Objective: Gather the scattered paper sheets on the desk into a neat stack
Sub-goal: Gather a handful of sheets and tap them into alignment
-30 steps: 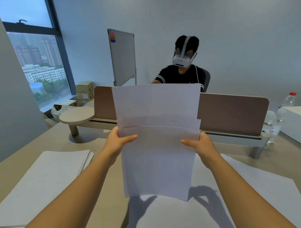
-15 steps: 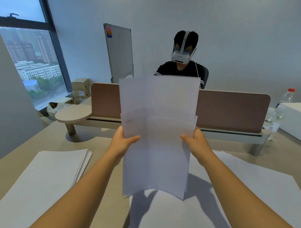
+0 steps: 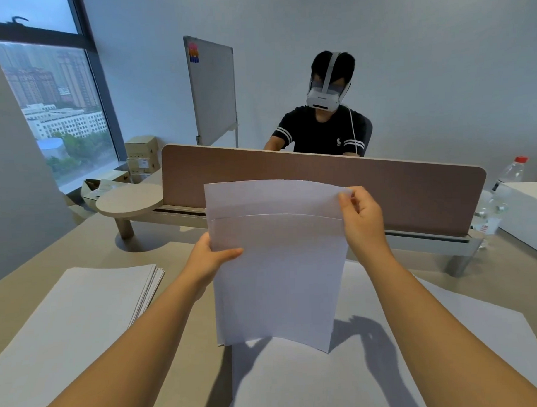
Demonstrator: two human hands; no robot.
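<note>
Head view: left hand (image 3: 213, 260) grips upright paper sheets (image 3: 278, 273) mid-edge; right hand (image 3: 363, 215) pinches their far-right corner, rear sheet riding higher.

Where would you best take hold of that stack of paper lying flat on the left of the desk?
Probably by its right long edge, coming in from the right. The paper stack lies flat on the desk, so only the edges offer a grip, and on that side the sheets fan out slightly, letting fingers slide under with a thumb on top. Both hands are busy with the held sheets.
</note>
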